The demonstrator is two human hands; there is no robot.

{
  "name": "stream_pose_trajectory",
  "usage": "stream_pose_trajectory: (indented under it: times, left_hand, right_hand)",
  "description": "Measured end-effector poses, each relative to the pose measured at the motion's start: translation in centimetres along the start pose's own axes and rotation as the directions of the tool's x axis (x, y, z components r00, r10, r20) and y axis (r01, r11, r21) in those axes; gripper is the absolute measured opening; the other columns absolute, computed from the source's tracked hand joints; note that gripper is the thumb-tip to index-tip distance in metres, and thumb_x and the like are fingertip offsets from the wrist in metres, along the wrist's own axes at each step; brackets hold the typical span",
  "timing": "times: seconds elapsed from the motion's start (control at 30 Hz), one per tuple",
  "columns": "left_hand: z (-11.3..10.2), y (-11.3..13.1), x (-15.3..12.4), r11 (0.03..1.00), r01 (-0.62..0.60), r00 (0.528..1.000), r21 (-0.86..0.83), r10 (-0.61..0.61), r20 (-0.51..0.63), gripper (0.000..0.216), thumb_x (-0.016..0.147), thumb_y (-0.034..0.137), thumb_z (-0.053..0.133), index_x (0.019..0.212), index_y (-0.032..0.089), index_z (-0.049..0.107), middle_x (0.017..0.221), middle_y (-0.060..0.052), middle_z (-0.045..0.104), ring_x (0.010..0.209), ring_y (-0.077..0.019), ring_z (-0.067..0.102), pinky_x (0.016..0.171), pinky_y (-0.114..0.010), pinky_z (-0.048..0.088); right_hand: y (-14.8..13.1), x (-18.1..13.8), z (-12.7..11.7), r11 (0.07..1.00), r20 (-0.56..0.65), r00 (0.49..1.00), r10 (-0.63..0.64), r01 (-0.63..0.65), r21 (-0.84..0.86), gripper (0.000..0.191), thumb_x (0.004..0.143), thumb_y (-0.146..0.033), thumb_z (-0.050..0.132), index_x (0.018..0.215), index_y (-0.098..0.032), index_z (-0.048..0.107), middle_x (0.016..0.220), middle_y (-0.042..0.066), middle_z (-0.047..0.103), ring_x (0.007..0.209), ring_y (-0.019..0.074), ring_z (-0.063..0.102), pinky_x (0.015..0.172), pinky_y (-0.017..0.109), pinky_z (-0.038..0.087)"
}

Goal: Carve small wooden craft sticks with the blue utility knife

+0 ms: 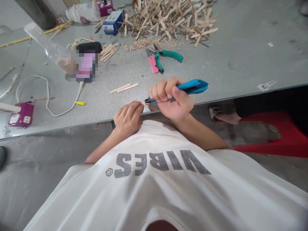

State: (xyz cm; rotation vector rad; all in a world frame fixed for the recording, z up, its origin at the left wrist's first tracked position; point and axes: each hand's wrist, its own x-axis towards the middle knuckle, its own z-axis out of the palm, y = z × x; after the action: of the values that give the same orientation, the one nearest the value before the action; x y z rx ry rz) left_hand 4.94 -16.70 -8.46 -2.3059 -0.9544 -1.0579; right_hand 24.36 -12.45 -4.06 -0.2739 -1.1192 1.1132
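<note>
Right hand (175, 98) around blue tool (195, 86), long axis aslant, tip leftward.

My right hand (172, 98) grips a blue tool (194, 86), its tip just beside my left hand (128, 117) at the edge of the table (231, 70). Two loose sticks (127, 88) lie ahead of me; beyond them are pliers (173, 55), a pink knife (153, 64) and a heap of crossed sticks (166, 22).

The blue tool (196, 86), long and narrow with a dark nose, is gripped aslant in the right hand (173, 98) over the near edge of the bench (231, 72), its broader end rightward. Beside the nose, a thin wooden stick (152, 108), partly hidden, reaches the left hand's (128, 116) fingertips.
</note>
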Motion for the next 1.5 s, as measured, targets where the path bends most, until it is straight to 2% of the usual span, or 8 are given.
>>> stream_pose_trajectory:
  times: [0.27, 0.4, 0.6, 0.83, 0.97, 1.2, 1.33, 1.5]
  left_hand:
    - [0.2, 0.1, -0.5, 0.998, 0.052, 0.996, -0.027, -0.05, 0.067, 0.033, 0.11, 0.014, 0.054, 0.126, 0.022, 0.082, 0.123, -0.011, 0.091, 0.114, -0.0222, 0.088, 0.096, -0.033, 0.063]
    - [0.0, 0.2, 0.0, 1.0, 0.014, 1.0, -0.005, -0.014, -0.01, 0.028, 0.106, 0.01, 0.058, 0.121, 0.02, 0.08, 0.118, -0.01, 0.091, 0.107, -0.0211, 0.087, 0.091, -0.032, 0.062]
    - [-0.2, 0.3, 0.4, 1.0, -0.003, 1.0, 0.026, 0.003, -0.001, 0.029, 0.106, 0.011, 0.057, 0.12, 0.021, 0.079, 0.117, -0.008, 0.091, 0.106, -0.0203, 0.086, 0.093, -0.032, 0.06]
    - [-0.1, 0.4, -0.5, 0.99, 0.131, 0.989, 0.062, -0.134, 0.06, 0.037, 0.1, 0.021, 0.062, 0.133, 0.022, 0.079, 0.127, -0.012, 0.089, 0.112, -0.0299, 0.082, 0.092, -0.044, 0.053]
    - [0.3, 0.4, -0.8, 0.988, 0.143, 0.987, 0.052, -0.146, 0.062, 0.037, 0.101, 0.022, 0.062, 0.134, 0.024, 0.08, 0.125, -0.012, 0.089, 0.111, -0.0309, 0.081, 0.089, -0.045, 0.05]
    - [0.9, 0.1, -1.5, 0.991, 0.116, 0.991, 0.07, -0.12, 0.056, 0.032, 0.106, 0.023, 0.063, 0.131, 0.028, 0.083, 0.113, -0.008, 0.09, 0.102, -0.0281, 0.08, 0.082, -0.045, 0.048]
    - [0.6, 0.1, -1.6, 0.987, 0.158, 0.98, 0.002, -0.157, 0.121, 0.034, 0.109, 0.023, 0.061, 0.135, 0.029, 0.082, 0.124, -0.011, 0.088, 0.118, -0.0304, 0.081, 0.091, -0.045, 0.05]
    - [0.2, 0.2, -1.0, 0.994, 0.102, 0.992, 0.025, -0.104, 0.077, 0.033, 0.11, 0.021, 0.058, 0.133, 0.029, 0.08, 0.133, -0.01, 0.088, 0.13, -0.0282, 0.082, 0.095, -0.042, 0.052]
  right_hand:
    - [-0.3, 0.0, 0.4, 0.999, 0.06, 0.998, -0.031, 0.029, 0.032, 0.071, 0.103, -0.068, 0.079, 0.063, -0.025, 0.039, 0.053, -0.006, 0.032, 0.046, 0.0131, 0.032, 0.054, 0.034, 0.038]
    - [-0.5, 0.1, 0.5, 0.998, 0.11, 0.992, -0.064, 0.062, 0.021, 0.07, 0.105, -0.066, 0.077, 0.063, -0.025, 0.039, 0.052, -0.006, 0.031, 0.044, 0.0128, 0.031, 0.052, 0.034, 0.037]
    - [-0.3, 0.0, 0.1, 1.0, 0.081, 0.997, -0.018, 0.018, -0.01, 0.073, 0.102, -0.069, 0.081, 0.061, -0.025, 0.038, 0.051, -0.006, 0.031, 0.044, 0.0128, 0.033, 0.053, 0.035, 0.039]
    - [-0.3, -0.1, 0.4, 0.999, 0.031, 0.999, -0.006, 0.007, -0.04, 0.076, 0.099, -0.071, 0.082, 0.06, -0.025, 0.036, 0.049, -0.007, 0.031, 0.043, 0.012, 0.032, 0.053, 0.034, 0.04]
    - [-0.4, -0.1, 0.6, 0.996, 0.003, 1.0, 0.027, -0.027, -0.081, 0.08, 0.096, -0.079, 0.081, 0.059, -0.026, 0.034, 0.048, -0.007, 0.029, 0.043, 0.0126, 0.03, 0.053, 0.035, 0.041]
    - [0.0, -0.9, 0.9, 0.996, -0.024, 0.999, -0.04, 0.038, -0.082, 0.077, 0.099, -0.078, 0.081, 0.062, -0.026, 0.038, 0.051, -0.006, 0.033, 0.044, 0.0132, 0.031, 0.054, 0.037, 0.04]
    - [0.0, -1.3, 1.3, 0.991, -0.068, 0.996, -0.05, 0.041, -0.127, 0.078, 0.101, -0.078, 0.077, 0.061, -0.025, 0.036, 0.05, -0.006, 0.032, 0.044, 0.0127, 0.031, 0.055, 0.037, 0.04]
    - [0.1, -1.2, 1.5, 0.99, -0.08, 0.994, -0.073, 0.063, -0.126, 0.079, 0.103, -0.078, 0.073, 0.059, -0.025, 0.033, 0.048, -0.006, 0.03, 0.042, 0.0125, 0.03, 0.054, 0.037, 0.039]
